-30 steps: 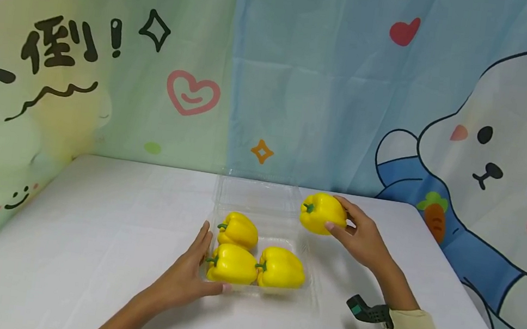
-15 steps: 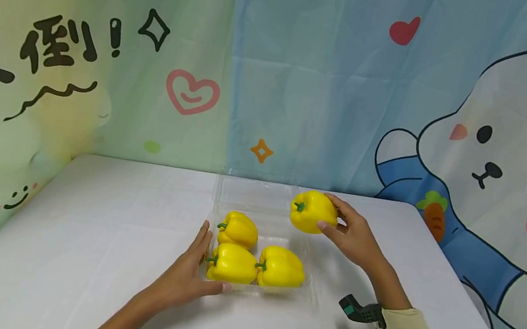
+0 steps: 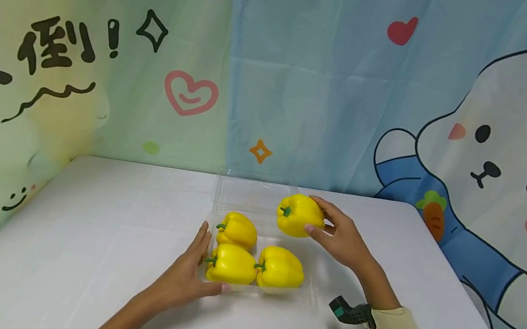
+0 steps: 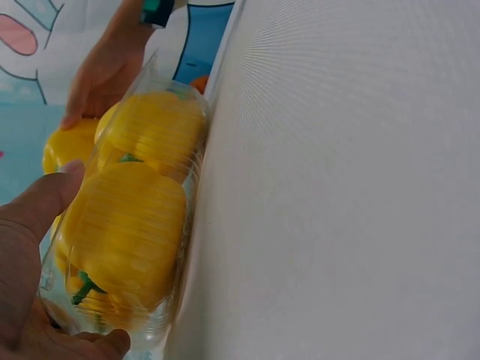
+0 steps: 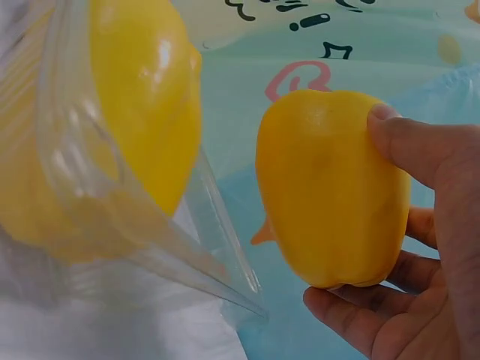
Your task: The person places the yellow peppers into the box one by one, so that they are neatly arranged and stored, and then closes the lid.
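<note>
A yellow bell pepper (image 3: 300, 216) with a green stem hangs over the back right part of a clear plastic container (image 3: 280, 228). My right hand (image 3: 343, 244) grips it from the right, thumb in front, and the right wrist view shows the pepper's smooth blunt end (image 5: 330, 187). Inside the container lie three more yellow peppers: one at the back left (image 3: 238, 231), one at the front left (image 3: 231, 264) and one at the front right (image 3: 281, 268). My left hand (image 3: 185, 274) rests against the container's front left corner, fingers extended along its left side and thumb along its front.
The container's clear lid (image 3: 255, 195) lies folded back behind it. A white cloth covers the table (image 3: 102, 232). Behind the table hangs a printed curtain (image 3: 303, 81). A dark device (image 3: 351, 311) is strapped to my right wrist.
My right hand has carried its pepper leftward and slightly lower, over the container. The left hand and the three peppers inside have stayed in place.
</note>
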The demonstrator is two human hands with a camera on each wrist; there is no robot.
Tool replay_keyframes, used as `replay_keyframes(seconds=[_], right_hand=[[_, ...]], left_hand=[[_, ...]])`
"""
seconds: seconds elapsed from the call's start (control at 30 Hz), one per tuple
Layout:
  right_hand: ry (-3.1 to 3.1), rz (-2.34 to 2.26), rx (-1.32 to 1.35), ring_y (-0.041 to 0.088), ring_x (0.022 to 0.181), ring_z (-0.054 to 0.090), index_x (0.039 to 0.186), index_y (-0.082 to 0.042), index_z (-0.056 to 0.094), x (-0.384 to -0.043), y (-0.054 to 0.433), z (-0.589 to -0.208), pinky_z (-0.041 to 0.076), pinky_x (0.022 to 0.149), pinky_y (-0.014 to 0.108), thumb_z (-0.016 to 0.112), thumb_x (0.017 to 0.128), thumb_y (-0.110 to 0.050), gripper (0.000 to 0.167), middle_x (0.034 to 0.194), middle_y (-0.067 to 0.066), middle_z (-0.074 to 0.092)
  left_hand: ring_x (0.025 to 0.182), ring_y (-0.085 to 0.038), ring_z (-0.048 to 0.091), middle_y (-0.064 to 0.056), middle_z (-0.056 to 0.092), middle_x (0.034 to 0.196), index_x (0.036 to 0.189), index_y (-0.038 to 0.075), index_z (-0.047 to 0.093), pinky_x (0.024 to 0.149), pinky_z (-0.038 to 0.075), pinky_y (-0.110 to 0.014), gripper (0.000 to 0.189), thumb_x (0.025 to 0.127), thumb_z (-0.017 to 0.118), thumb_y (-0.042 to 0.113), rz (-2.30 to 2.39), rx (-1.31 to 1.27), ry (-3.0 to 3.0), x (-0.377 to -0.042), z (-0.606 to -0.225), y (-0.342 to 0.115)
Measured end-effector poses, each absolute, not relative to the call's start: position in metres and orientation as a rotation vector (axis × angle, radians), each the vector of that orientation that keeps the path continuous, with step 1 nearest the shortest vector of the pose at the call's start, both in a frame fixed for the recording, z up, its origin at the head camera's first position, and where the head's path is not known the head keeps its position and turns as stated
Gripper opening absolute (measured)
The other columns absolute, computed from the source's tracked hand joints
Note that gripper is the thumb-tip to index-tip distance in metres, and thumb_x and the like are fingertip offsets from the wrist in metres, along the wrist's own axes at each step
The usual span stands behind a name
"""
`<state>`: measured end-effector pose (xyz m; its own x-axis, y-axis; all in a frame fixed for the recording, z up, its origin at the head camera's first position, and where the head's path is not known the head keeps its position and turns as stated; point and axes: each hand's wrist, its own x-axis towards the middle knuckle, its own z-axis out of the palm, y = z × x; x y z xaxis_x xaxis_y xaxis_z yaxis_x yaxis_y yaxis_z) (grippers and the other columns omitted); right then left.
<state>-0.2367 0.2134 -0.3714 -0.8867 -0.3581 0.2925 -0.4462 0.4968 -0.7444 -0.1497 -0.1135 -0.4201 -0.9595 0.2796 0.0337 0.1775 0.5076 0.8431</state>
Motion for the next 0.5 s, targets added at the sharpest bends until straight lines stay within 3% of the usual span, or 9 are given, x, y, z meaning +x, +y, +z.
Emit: replay_keyframes(seconds=[0.5], right_hand=[[-2.648, 1.338, 0.757, 0.031, 0.12, 0.048, 0.147, -0.004, 0.04, -0.236, 0.195, -0.377, 0.044, 0.099, 0.048, 0.067, 0.094, -0.022, 0.062, 0.14, 0.015, 0.047]], left_hand=[[0.145, -0.028, 0.013, -0.008, -0.007, 0.162, 0.155, 0.002, 0.007, 0.113, 0.022, -0.047, 0.119, 0.074, 0.084, 0.041, 1.468, 0.395, 2.628, -0.15, -0.42, -0.113]])
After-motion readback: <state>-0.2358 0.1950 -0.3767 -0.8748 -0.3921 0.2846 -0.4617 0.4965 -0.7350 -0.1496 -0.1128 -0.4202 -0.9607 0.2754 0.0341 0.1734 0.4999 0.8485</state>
